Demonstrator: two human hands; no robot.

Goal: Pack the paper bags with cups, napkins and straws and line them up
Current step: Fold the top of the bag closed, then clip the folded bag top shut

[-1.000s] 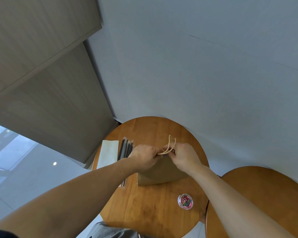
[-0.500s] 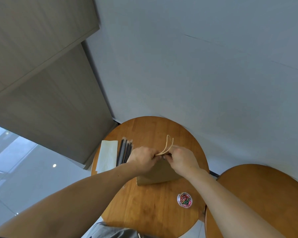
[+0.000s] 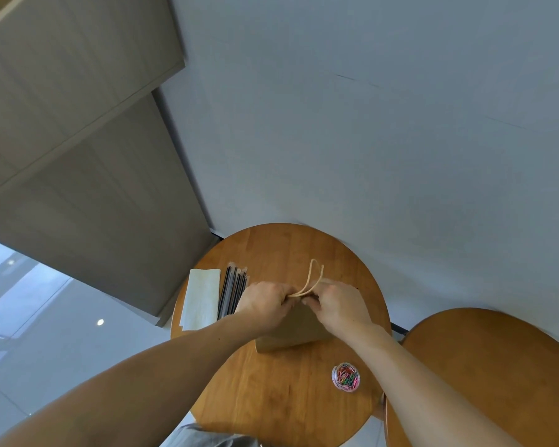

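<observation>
The brown paper bag (image 3: 291, 333), on the round table (image 3: 271, 401), is pinched at its top by the left grip (image 3: 265, 304) and right grip (image 3: 339, 306), apparently beside the twine handles (image 3: 313, 279); straws (image 3: 233, 291) lie left.

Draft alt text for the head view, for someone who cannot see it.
The left hand and right hand grip the top of a brown paper bag on a wooden table. Napkins and wrapped straws lie to its left, a tub of paper clips nearer, right.
</observation>
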